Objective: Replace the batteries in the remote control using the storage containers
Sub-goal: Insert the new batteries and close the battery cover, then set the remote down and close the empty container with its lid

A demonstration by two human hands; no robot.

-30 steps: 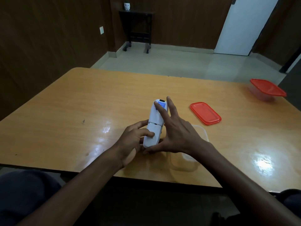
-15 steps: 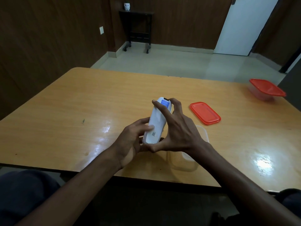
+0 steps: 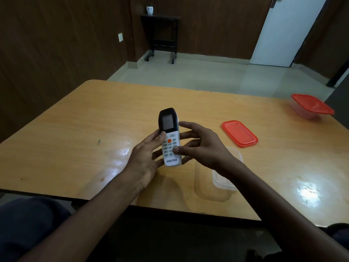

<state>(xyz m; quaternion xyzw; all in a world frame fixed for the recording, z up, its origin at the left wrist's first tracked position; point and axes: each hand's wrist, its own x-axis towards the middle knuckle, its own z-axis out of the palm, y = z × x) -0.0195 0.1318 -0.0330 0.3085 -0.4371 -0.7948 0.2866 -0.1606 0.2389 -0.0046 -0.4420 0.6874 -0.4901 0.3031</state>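
A white remote control (image 3: 170,137) with a dark screen end and an orange button faces up, held above the wooden table (image 3: 75,129). My left hand (image 3: 145,157) grips its left side, thumb on the keypad. My right hand (image 3: 200,144) holds its right side, thumb on the lower buttons. A clear open container (image 3: 224,180) sits under my right wrist, partly hidden. Its red lid (image 3: 239,135) lies flat to the right. A second clear container with a red lid (image 3: 311,106) stands at the far right edge. No batteries show.
The table's near edge runs just below my forearms. A dark small stand (image 3: 162,35) with a white pot stands against the far wall, and a white door (image 3: 283,31) is at the back right.
The remote was turned over: its white back faced up before, now the screen and keypad face up. Both hands shifted their grip around it.
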